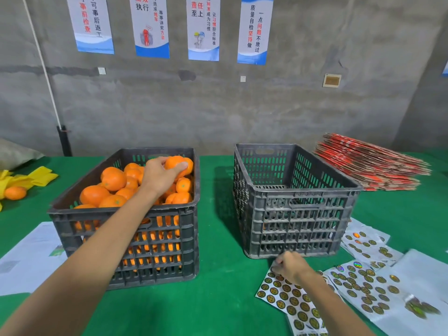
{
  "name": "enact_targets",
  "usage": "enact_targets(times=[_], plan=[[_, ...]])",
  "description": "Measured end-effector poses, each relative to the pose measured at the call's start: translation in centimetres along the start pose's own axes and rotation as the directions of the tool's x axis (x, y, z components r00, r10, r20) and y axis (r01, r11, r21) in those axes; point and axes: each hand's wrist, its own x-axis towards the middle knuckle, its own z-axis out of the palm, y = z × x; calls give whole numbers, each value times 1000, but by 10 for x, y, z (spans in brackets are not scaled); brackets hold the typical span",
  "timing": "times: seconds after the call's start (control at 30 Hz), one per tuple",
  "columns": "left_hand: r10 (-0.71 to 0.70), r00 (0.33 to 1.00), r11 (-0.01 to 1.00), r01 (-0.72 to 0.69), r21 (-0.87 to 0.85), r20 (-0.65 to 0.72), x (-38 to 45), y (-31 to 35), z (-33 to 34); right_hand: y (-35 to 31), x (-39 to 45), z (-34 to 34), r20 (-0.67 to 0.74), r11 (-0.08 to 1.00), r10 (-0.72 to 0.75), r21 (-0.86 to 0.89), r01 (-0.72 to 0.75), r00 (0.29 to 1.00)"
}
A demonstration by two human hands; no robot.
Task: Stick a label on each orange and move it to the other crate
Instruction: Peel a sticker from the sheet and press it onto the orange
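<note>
Picking stage, at what looks like the very start of the job. Left hand (160,174) reaching deep into the full crate (126,214), fingers and thumb curled round one orange (178,163) at the top of the heap near the far right corner. Orange apparently still among its neighbours, gripped but hardly lifted. Right hand (289,264) down on the green surface (218,299), just in front of the empty crate (298,209), fingertips bunched on the upper edge of the nearest label sheet (288,299), seemingly pinching at a sticker; whether a label is already peeled free cannot be told, since the fingers hide it. Nothing visible in the empty crate, so probably no orange labelled and moved yet.

Next move, by judgement: lift the orange clear of the pile, bring it toward the middle between the two crates, peel one round label off its backing, press it onto the skin, then set the fruit down in the right-hand crate. Calls for a clean peel without folding the sticker on itself, and a grip on the orange that leaves a bare patch facing the other hand.

More label sheets (363,282) spread to the right, a stack of flattened red cartons (368,163) behind them, a stray orange (15,192) beside yellow fabric (36,177) far left.
</note>
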Motion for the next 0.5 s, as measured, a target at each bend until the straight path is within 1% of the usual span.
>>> enact_targets(times=[0.07,0.2,0.33,0.4,0.5], plan=[[33,999,999,-33,27,-9,-7,-2,4,-6,-2,-1,-8,999,-14,-33,13,1000],[13,1000,999,-13,38,2,-11,-5,9,-8,-1,7,-66,999,-16,-35,13,998],[52,998,997,-49,51,-46,-12,-6,5,-14,0,10,-109,998,41,-37,-45,993],[42,998,998,-40,54,-45,-14,-8,4,-16,0,10,-108,997,47,-51,-53,993],[22,999,998,-18,62,-50,-15,-9,2,-15,-2,12,-124,995,17,-95,-29,992]])
